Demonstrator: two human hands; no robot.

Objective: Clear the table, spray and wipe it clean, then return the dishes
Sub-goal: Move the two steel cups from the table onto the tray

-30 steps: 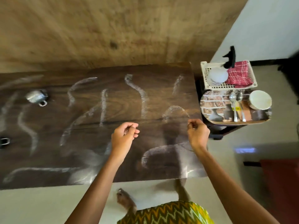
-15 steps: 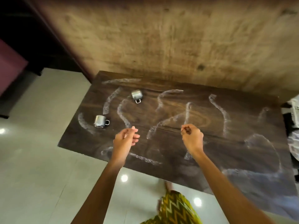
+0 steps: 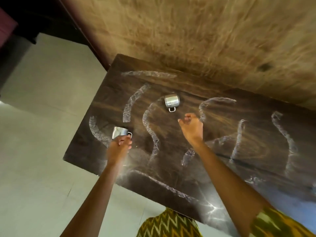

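Observation:
A dark wooden table (image 3: 172,161) carries white curved streaks across its top. Two small steel cups stand on its left part. The near steel cup (image 3: 119,131) sits by the left edge, and my left hand (image 3: 119,147) has its fingertips pinched on the cup's handle. The far steel cup (image 3: 171,100) stands closer to the wall, handle pointing toward me. My right hand (image 3: 192,127) hovers just right of and below that handle, fingers curled in, holding nothing and not touching the cup.
A rough brown wall (image 3: 205,40) runs along the table's far edge. Pale tiled floor (image 3: 42,134) lies to the left and in front. A dark doorway or furniture (image 3: 25,23) sits at the far left.
The view has swung left and closer to the cups. My left hand has reached out to the near cup's handle, and my right hand has moved toward the far cup.

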